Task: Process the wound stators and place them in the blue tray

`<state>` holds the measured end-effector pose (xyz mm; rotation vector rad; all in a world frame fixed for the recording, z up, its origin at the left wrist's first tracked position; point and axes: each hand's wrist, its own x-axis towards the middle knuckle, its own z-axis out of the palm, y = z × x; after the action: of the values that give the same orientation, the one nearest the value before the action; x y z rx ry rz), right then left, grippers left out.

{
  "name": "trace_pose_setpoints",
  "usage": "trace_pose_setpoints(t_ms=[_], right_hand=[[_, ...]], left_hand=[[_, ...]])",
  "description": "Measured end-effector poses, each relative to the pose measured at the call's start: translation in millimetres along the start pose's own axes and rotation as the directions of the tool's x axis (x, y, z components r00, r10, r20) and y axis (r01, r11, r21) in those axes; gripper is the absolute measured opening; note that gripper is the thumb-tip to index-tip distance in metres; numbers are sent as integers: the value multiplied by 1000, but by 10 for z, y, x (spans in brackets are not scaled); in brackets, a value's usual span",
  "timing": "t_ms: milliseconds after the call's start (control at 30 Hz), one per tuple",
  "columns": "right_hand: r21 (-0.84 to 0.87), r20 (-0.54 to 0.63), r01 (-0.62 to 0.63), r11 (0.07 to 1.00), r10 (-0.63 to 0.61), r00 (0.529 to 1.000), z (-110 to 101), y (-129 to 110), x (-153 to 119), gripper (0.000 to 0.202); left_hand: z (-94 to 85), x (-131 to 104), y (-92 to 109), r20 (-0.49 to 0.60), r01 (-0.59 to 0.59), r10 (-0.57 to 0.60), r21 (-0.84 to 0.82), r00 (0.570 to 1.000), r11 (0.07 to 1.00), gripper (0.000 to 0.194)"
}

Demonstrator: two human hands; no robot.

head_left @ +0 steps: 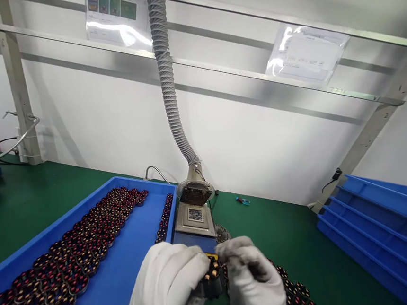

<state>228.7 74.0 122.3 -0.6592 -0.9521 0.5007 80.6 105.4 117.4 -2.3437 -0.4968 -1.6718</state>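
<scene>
My left hand (pixel 172 281), in a white glove, is closed around a black ring-shaped coil part (pixel 214 280) with copper-coloured pieces inside it. The ring is at the bottom middle, its open face tilted up. Just to its right, my right hand (pixel 251 274), in a white glove with dirty fingertips, has its thumb and fingers pinched together close to the ring's edge. Whatever is in that pinch is too small or hidden to make out. Beyond both hands stands a solder pot (pixel 195 217) with a square silvery bath, under a round extractor hood (pixel 195 191).
At left, a blue tray (pixel 105 294) holds many similar rings in rows. More rings (pixel 299 296) lie right of my right hand. Stacked blue trays (pixel 382 236) stand at far right. Small cutters (pixel 242 201) lie on the green table. A grey hose (pixel 166 79) hangs down to the hood.
</scene>
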Motion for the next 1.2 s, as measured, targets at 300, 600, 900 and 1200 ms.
trace_pose_setpoints(t_ms=[300, 600, 900, 1200], right_hand=[[76, 276, -506, 859, 470, 839, 81, 90, -134, 41], [185, 231, -615, 767, 574, 785, 74, 290, -157, 38], [139, 405, -779, 612, 683, 608, 28, 299, -88, 35], [181, 431, -784, 594, 668, 606, 142, 293, -210, 28]], left_hand=[[-36, 2, -35, 0, 90, -90, 66, 996, 994, 23], [-57, 66, -101, 124, 232, -203, -318, 971, 919, 14], [-185, 28, -125, 237, 711, -699, -464, 674, 529, 17], [-219, 129, -121, 546, 678, -413, -489, 729, 549, 45]])
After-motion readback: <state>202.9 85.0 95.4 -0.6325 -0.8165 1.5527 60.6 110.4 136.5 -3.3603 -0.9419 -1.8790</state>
